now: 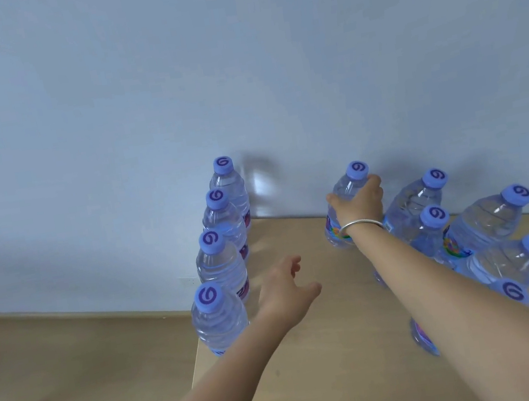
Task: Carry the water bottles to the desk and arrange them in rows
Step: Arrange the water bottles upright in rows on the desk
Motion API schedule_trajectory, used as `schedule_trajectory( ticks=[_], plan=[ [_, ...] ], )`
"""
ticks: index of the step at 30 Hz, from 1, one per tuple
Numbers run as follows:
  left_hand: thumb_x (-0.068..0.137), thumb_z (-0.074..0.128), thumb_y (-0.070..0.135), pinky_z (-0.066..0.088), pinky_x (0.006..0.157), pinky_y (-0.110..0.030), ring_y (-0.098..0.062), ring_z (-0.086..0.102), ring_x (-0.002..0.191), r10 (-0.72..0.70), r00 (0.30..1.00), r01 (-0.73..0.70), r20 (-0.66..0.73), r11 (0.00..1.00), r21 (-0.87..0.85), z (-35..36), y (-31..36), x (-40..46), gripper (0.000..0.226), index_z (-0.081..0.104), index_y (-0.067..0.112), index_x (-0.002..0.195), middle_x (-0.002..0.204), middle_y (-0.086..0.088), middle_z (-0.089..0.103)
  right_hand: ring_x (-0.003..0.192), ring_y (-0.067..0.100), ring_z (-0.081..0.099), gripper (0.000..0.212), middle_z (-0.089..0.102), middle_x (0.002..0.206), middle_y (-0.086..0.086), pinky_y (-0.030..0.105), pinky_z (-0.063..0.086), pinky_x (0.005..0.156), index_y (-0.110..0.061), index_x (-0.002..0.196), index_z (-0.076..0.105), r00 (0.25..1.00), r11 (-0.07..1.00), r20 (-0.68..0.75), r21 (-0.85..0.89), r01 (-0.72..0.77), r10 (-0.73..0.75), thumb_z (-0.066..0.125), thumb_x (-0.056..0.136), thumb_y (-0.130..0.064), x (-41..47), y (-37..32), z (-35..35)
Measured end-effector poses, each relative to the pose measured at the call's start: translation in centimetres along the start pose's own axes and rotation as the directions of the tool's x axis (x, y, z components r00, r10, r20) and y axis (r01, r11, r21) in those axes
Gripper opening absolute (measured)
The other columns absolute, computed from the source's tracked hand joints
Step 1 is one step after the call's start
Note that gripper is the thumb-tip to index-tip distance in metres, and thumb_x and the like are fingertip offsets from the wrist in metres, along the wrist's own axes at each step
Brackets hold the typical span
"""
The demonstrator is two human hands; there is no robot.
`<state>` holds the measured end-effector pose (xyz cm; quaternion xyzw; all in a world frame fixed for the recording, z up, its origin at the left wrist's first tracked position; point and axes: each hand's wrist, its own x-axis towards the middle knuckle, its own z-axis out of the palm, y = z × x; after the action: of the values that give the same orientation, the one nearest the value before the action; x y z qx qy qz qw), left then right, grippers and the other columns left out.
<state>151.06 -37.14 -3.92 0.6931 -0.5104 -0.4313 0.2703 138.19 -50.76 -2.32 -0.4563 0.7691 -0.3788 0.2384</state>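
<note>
Several clear water bottles with purple caps stand on the light wooden desk (331, 345). One row of bottles (222, 269) runs along the desk's left edge toward the wall. My right hand (360, 199), a silver bangle on its wrist, grips the shoulder of a bottle (345, 194) standing near the wall at the back middle. Another group of bottles (469, 230) stands close together at the right, partly hidden by my right forearm. My left hand (287, 290) hovers over the desk beside the left row, fingers spread and holding nothing.
A pale blue wall (235, 66) rises right behind the desk. The wooden floor (75, 369) lies to the left, below the desk's left edge. Bare desk surface lies between the two bottle groups.
</note>
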Motion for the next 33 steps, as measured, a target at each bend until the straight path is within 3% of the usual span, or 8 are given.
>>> schedule_trajectory(
  ticks=[5, 8, 13, 18, 24, 27, 30, 33],
  plan=[
    [0.076, 0.072, 0.028, 0.035, 0.085, -0.021, -0.008, 0.048, 0.112, -0.029, 1.0, 0.029, 0.008, 0.994, -0.106, -0.1, -0.2, -0.7, 0.07, 0.039, 0.02, 0.137, 0.128, 0.004, 0.052, 0.093, 0.02, 0.056, 0.05, 0.058, 0.104, 0.006, 0.02, 0.041, 0.078, -0.008, 0.111, 0.047, 0.965, 0.939, 0.162, 0.31, 0.148, -0.206, 0.075, 0.071, -0.01, -3.6, -0.9, -3.4],
    [0.076, 0.073, 0.021, 0.038, 0.086, -0.025, -0.014, 0.047, 0.118, -0.077, 0.993, 0.101, 0.09, 0.948, -0.302, -0.8, 0.0, -1.5, 0.083, 0.026, 0.02, 0.144, 0.133, 0.001, 0.045, 0.085, 0.011, 0.062, 0.042, 0.064, 0.092, -0.001, 0.02, 0.046, 0.078, -0.013, 0.102, 0.056, 0.835, 0.857, 0.379, 0.478, 0.192, -0.399, 0.078, 0.067, -0.005, -5.6, -2.2, -7.3],
    [0.065, 0.079, -0.003, 0.051, 0.09, -0.032, -0.016, 0.061, 0.104, 0.23, 0.946, -0.073, 0.229, 0.838, -0.54, -3.1, 1.3, -4.7, 0.09, 0.032, 0.016, 0.139, 0.123, -0.002, 0.058, 0.083, 0.014, 0.061, 0.037, 0.064, 0.084, -0.004, 0.026, 0.048, 0.077, -0.023, 0.094, 0.063, 0.587, 0.716, 0.562, 0.696, 0.044, -0.583, 0.07, 0.058, -0.017, -8.5, -4.5, -12.2],
    [0.06, 0.072, -0.003, 0.052, 0.074, -0.026, -0.015, 0.064, 0.084, 0.4, 0.832, -0.123, 0.384, 0.808, -0.577, -4.7, 2.3, -8.0, 0.06, 0.05, 0.007, 0.114, 0.093, -0.001, 0.067, 0.091, 0.019, 0.064, 0.043, 0.068, 0.093, -0.001, 0.034, 0.052, 0.084, -0.023, 0.1, 0.066, 0.494, 0.581, 0.581, 0.795, -0.172, -0.647, 0.062, 0.058, -0.012, -10.5, -5.0, -13.8],
    [0.058, 0.076, 0.006, 0.05, 0.069, -0.026, -0.018, 0.063, 0.079, 0.386, 0.818, -0.07, 0.426, 0.803, -0.592, -4.9, 2.3, -10.0, 0.062, 0.053, -0.004, 0.114, 0.092, -0.007, 0.066, 0.097, 0.021, 0.066, 0.063, 0.067, 0.101, 0.008, 0.035, 0.054, 0.079, -0.017, 0.115, 0.057, 0.455, 0.552, 0.631, 0.774, -0.309, -0.628, 0.057, 0.052, -0.012, -12.0, -3.9, -14.6],
    [0.057, 0.077, 0.001, 0.053, 0.068, -0.026, -0.016, 0.066, 0.08, 0.334, 0.866, -0.075, 0.373, 0.823, -0.563, -4.4, 1.9, -11.0, 0.056, 0.057, 0.002, 0.109, 0.092, -0.004, 0.069, 0.094, 0.021, 0.066, 0.061, 0.066, 0.101, 0.009, 0.036, 0.054, 0.082, -0.017, 0.115, 0.057, 0.45, 0.542, 0.641, 0.767, -0.345, -0.621, 0.056, 0.053, -0.013, -12.8, -3.6, -14.7],
    [0.049, 0.085, 0.002, 0.055, 0.067, -0.025, -0.012, 0.069, 0.079, 0.235, 0.954, -0.093, 0.187, 0.824, -0.559, -3.5, 2.0, -11.9, 0.067, 0.055, 0.009, 0.107, 0.09, 0.003, 0.072, 0.089, 0.019, 0.063, 0.039, 0.065, 0.091, 0.001, 0.032, 0.052, 0.08, -0.024, 0.1, 0.061, 0.49, 0.639, 0.613, 0.757, -0.138, -0.62, 0.062, 0.061, -0.019, -13.5, -4.4, -14.8],
    [0.041, 0.09, 0.01, 0.051, 0.057, -0.016, -0.003, 0.067, 0.067, 0.153, 0.985, -0.169, -0.075, 0.838, -0.518, -2.7, 2.2, -12.3, 0.072, 0.049, 0.024, 0.099, 0.079, 0.012, 0.069, 0.087, 0.016, 0.064, 0.032, 0.066, 0.088, -0.004, 0.03, 0.05, 0.079, -0.02, 0.096, 0.058, 0.611, 0.739, 0.529, 0.659, 0.141, -0.589, 0.071, 0.067, -0.025, -14.1, -5.1, -14.5]
  ],
)
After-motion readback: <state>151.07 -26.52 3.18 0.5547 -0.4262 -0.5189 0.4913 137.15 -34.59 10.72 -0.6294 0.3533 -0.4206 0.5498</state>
